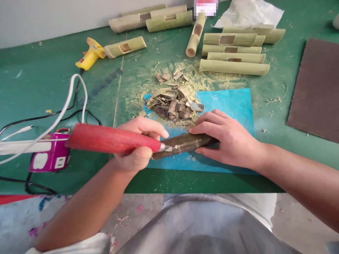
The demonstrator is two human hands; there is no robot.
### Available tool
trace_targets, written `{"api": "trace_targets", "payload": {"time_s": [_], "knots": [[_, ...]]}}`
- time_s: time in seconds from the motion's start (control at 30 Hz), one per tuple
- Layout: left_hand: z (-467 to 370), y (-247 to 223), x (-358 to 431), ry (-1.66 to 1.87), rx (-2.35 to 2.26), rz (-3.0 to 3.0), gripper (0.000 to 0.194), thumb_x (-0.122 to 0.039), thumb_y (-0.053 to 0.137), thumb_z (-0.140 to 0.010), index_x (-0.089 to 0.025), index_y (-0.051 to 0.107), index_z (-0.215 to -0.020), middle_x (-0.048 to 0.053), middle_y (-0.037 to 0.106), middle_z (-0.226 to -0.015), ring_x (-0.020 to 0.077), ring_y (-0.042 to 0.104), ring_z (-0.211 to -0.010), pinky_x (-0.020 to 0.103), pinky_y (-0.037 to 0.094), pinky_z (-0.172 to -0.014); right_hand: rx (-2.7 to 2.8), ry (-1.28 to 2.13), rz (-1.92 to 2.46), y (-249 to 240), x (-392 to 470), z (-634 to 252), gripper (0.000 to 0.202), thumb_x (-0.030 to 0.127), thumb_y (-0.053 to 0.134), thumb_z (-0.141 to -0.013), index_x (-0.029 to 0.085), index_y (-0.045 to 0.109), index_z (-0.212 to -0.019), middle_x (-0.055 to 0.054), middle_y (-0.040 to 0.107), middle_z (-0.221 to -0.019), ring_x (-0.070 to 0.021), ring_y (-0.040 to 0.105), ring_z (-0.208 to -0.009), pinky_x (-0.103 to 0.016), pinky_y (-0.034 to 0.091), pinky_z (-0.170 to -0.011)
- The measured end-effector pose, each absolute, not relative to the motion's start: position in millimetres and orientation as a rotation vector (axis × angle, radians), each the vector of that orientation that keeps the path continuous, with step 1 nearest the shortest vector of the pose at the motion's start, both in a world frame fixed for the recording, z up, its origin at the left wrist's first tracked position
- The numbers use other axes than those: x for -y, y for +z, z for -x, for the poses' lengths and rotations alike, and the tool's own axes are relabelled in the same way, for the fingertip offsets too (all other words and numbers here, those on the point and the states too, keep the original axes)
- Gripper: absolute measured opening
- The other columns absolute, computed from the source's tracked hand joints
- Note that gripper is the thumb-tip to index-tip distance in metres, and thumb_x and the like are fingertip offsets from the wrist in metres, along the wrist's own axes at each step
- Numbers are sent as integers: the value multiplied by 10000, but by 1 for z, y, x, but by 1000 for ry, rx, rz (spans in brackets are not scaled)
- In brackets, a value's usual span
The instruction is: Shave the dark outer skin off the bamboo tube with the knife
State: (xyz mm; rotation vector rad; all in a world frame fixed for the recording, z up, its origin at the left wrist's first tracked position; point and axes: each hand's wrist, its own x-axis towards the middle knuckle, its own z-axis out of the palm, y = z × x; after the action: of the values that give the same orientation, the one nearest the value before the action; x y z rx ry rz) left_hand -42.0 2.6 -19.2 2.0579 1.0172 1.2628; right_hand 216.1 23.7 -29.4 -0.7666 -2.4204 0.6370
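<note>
My left hand [136,141] is closed around the red handle of a carving knife [113,139]. Its short metal blade touches the upper side of a dark bamboo piece [182,144], where pale lines are scored into the surface. My right hand [225,137] grips the right end of that piece, fingers over the far side and thumb on the near side. The bamboo lies at a slight slant above a blue sheet [227,106]. Just beyond it is a heap of bamboo chips [174,104], partly resting on the sheet.
Cut bamboo tubes [234,67] with rectangular openings lie at the back right, with more bamboo tubes [169,21] at the back. A yellow glue gun [91,54], white cable [70,95] and purple power block [45,158] are leftward. A brown mat [315,88] lies right.
</note>
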Motion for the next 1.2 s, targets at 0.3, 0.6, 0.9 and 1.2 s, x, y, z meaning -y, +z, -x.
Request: {"api": "trace_targets", "payload": {"time_s": [0.3,0.6,0.9,1.2], "knots": [[37,-13,-6,1324,-958,-1668,304,-323,882,-806,-249,619,-939,-13,696,-831,86,589,-567,214,467,-463,2416,627,761,-30,-24,-216,242,234,710,-873,163,692,-1104,-118,716,-1072,-253,599,-914,-400,520,-828],[50,0,-21,1156,-765,-1415,230,-316,882,-798,-271,662,-847,-7,656,-963,87,581,-679,212,514,-549,2408,637,778,-32,-24,-215,268,243,729,-852,171,708,-1109,-114,710,-1079,-260,607,-924,-406,521,-830],[41,-6,-18,1364,-715,-1416,388,-293,869,-783,-287,719,-1141,-31,775,-895,119,706,-750,234,584,-667,2403,636,761,-32,-24,-215,290,225,758,-834,132,723,-1107,-133,714,-1073,-276,611,-914,-419,524,-814],[32,-3,2,1381,-700,-1767,379,-222,748,-934,-281,603,-1279,-7,758,-1079,147,767,-928,286,649,-776,2395,631,755,-31,-25,-214,274,236,752,-849,126,722,-1098,-127,716,-1048,-266,610,-905,-402,513,-810]]}}
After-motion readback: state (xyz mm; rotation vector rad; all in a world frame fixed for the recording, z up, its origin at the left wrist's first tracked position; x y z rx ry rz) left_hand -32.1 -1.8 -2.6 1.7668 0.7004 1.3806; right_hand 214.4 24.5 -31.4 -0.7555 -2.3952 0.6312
